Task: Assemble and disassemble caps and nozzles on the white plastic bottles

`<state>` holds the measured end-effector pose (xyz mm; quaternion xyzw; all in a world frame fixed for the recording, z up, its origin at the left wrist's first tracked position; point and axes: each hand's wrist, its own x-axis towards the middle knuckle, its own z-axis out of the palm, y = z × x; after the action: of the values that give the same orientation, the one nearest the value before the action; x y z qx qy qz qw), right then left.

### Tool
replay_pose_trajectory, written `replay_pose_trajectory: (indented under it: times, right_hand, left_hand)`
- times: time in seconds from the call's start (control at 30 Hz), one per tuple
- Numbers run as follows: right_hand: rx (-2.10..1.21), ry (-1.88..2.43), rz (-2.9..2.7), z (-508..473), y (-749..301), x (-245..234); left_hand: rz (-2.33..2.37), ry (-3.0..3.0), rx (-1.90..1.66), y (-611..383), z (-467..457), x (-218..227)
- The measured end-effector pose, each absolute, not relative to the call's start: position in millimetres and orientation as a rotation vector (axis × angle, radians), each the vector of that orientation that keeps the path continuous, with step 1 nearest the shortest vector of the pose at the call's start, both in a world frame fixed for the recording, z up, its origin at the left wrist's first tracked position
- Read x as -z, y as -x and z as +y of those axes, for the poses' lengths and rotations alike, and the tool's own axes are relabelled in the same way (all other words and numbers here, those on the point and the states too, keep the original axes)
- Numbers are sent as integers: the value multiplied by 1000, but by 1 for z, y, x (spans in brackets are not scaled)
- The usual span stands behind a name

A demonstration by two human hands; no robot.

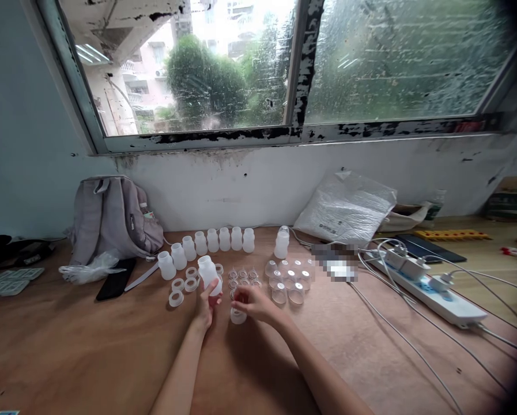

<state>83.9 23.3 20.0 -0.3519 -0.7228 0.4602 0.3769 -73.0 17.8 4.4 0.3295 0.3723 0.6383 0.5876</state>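
My left hand (206,306) is closed around a small white plastic bottle (208,273), held upright just above the wooden table (89,351). My right hand (253,302) pinches a small clear part I cannot make out, right over a white screw ring (238,316) on the table. A curved row of several matching bottles (206,243) stands behind. Loose white rings (181,285), small clear nipples (242,275) and clear domed caps (289,282) lie around both hands. One capped bottle (281,242) stands apart at the row's right end.
A grey backpack (111,216) leans on the wall at left, with a black phone (115,279) and crumpled plastic beside it. A white plastic bag (347,207) sits at right. A power strip (431,291) with plugs and trailing white cables crosses the right side.
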Motion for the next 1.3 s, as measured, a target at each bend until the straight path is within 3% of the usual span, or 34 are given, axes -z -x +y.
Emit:
replay_pose_trajectory:
  times: [0.23,0.5,1.3]
  right_hand:
    - [-951,854,-2037,19,-79,-12]
    - [-718,880,-1444,23,-80,-23]
    - [-586,1014,-1349,28,-87,-17]
  left_hand:
    - [1264,-1267,-1655,72,23,14]
    - [1582,-1975,-1496,67,18,15]
    - [1446,-1958,-1486,68,10,6]
